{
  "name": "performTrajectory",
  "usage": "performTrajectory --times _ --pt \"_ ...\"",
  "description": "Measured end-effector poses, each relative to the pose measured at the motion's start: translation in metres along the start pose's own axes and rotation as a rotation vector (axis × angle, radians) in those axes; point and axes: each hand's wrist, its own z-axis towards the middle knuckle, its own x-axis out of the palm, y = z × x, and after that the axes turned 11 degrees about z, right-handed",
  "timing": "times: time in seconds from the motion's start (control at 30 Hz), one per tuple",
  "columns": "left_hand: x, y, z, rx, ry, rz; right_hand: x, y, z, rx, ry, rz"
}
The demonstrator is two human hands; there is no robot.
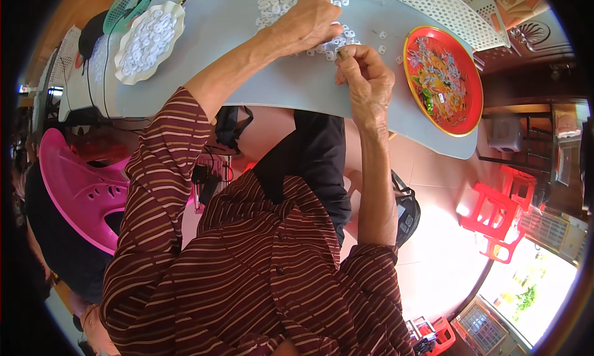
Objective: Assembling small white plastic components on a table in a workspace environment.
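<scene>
Head view looks down on a grey counter [291, 83], whose edge curves across the upper part of the picture. Both hands are over the counter, near its middle. Left hand [309, 21] lies palm down on a heap of small white pieces [291, 0]; its fingers are curled over them, half closed, and whether it grips any piece I cannot tell. Right hand [365, 74] is just beside it, nearer to the counter edge; its fingers are bent in and the thumb meets the fingertips in a pinch. What is pinched there is too small to tell. A few loose white pieces lie between the two hands and a little to the right of them. On the right part of the counter sits a round red tray [473, 90] with a yellow rim, and inside it are many small mixed items, some clear and some green. On the left part sits a white plate [176, 31] with a wavy rim, filled with more white pieces. A green basket [120, 6] is just behind the plate, and a white basket [445, 12] stands at the far right end. The person wears a dark red shirt with pale stripes and dark trousers. Under the counter, a pink chair [80, 189] is on the left and red stools [501, 213] stand on the floor at the right.
</scene>
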Motion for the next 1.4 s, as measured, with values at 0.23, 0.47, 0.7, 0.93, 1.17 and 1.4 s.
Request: performTrajectory --times 0.23,0.47,0.7,0.93,1.17,1.4 --pt "0.0 -0.003 -0.005 0.034 -0.018 -0.128 0.0 -0.002 0.001 -0.035 -0.044 0.029" --pt "-0.025 -0.011 -0.029 -0.407 0.087 -1.206 -0.002 -0.001 0.001 -0.059 -0.026 0.028" --pt "-0.033 -0.008 -0.035 -0.42 0.257 -1.353 0.004 0.002 -0.001 -0.059 0.015 0.025" --pt "-0.039 -0.011 -0.03 -0.364 0.323 -1.192 0.002 0.002 0.0 -0.085 0.03 0.027" --pt "-0.036 -0.009 -0.027 -0.311 0.271 -1.051 0.002 0.002 0.0 -0.096 0.008 -0.025" --pt "-0.032 -0.012 -0.027 -0.327 0.239 -1.103 0.002 0.001 0.0 -0.115 -0.006 -0.052"
